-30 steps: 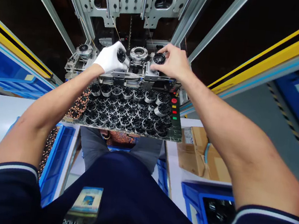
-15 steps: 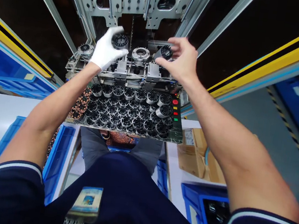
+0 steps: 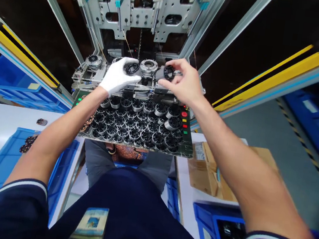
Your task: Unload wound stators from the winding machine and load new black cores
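My left hand [image 3: 117,76], in a white glove, grips a black ring-shaped stator core [image 3: 131,68] over the machine's fixture [image 3: 148,68]. My bare right hand [image 3: 184,84] grips a second black stator core [image 3: 168,73] just right of the fixture's round metal seat. Both hands hover above the back edge of a tray [image 3: 186,148] packed with several rows of black stator cores [image 3: 135,124]. A few copper-wound cores [image 3: 87,122] lie at the tray's left edge, partly hidden by my left forearm.
A metal machine frame [image 3: 150,8] rises behind the fixture. Red, yellow and green buttons [image 3: 185,122] sit at the tray's right. Blue bins [image 3: 61,169] stand at left and lower right [image 3: 211,216]. A cardboard box [image 3: 214,170] lies on the white table at right.
Both hands, each with a core, rose above the fixture, then came back down toward it. My head tilted slightly, shifting the view.
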`<action>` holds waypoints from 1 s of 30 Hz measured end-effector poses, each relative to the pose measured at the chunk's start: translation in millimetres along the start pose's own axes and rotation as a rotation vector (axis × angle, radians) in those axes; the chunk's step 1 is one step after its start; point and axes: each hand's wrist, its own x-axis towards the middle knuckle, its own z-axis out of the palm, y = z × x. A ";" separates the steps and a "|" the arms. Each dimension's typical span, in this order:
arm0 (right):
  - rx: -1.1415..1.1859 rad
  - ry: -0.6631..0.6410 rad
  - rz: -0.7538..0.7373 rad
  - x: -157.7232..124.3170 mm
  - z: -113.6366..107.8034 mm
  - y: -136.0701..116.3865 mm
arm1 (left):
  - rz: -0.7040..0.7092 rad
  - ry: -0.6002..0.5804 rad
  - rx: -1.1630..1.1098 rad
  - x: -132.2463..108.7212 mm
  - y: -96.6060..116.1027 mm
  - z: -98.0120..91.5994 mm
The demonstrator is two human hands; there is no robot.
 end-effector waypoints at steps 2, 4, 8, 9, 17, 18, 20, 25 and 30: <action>0.152 -0.005 -0.039 -33.8 0.2 -31.1 | 0.053 -0.001 -0.099 -30.2 22.8 -10.5; 0.273 0.006 -0.087 -65.5 0.5 -57.4 | 0.063 -0.058 -0.176 -60.4 44.1 -19.8; 0.353 0.080 -0.122 -102.5 -2.5 -91.0 | 0.024 -0.200 -0.384 -97.4 73.1 -32.7; 0.354 0.096 -0.126 -106.8 -3.9 -96.3 | 0.016 -0.223 -0.441 -101.3 77.0 -34.2; 0.430 0.013 -0.138 -121.3 -16.5 -106.3 | 0.046 -0.277 -0.614 -113.1 86.1 -36.4; 0.424 0.003 -0.124 -122.6 -17.1 -104.2 | 0.047 -0.279 -0.607 -114.6 86.7 -37.1; 0.405 -0.001 -0.104 -125.1 -17.5 -100.4 | 0.046 -0.283 -0.582 -116.8 87.3 -37.8; 0.402 -0.001 -0.038 -122.4 -21.6 -99.6 | 0.014 -0.327 -0.512 -112.4 85.5 -35.3; 0.244 0.037 -0.117 -80.6 -52.8 -105.2 | 0.069 -0.267 -0.403 -75.3 91.2 -45.3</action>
